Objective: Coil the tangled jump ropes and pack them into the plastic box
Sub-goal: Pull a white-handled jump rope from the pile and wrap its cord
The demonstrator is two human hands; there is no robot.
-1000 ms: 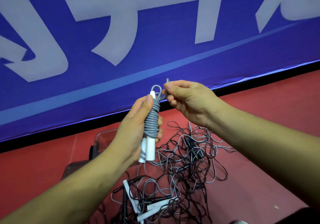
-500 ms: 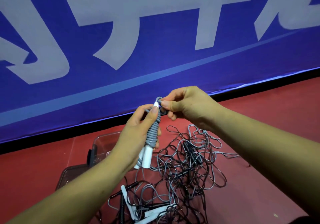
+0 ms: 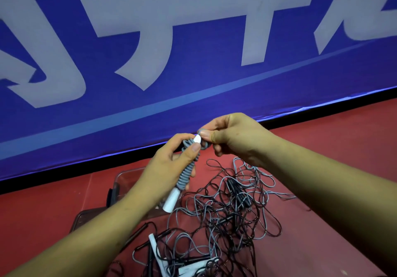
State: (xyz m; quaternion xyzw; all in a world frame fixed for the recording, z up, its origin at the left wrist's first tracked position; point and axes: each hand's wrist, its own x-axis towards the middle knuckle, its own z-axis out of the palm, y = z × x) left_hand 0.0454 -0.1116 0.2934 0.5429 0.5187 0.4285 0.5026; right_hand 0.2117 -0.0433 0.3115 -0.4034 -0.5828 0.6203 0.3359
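I've got the left hand [image 3: 166,169] in a firm grip round the coiled grey jump rope [image 3: 186,174], right hand [image 3: 236,140] pinching its top loop. Below, tangled ropes [image 3: 225,214] sprawl on the red floor [image 3: 335,165] beside the plastic box [image 3: 124,182], blue banner [image 3: 193,77] behind.

Blue banner [image 3: 214,83], large pale lettering, upright at rear. Black strip [image 3: 64,172] along banner's foot. Red floor [image 3: 343,148] before banner, possibly matting.

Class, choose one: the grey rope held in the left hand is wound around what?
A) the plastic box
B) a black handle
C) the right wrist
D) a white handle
D: the grey rope coils round a white handle that sticks out below the left hand.
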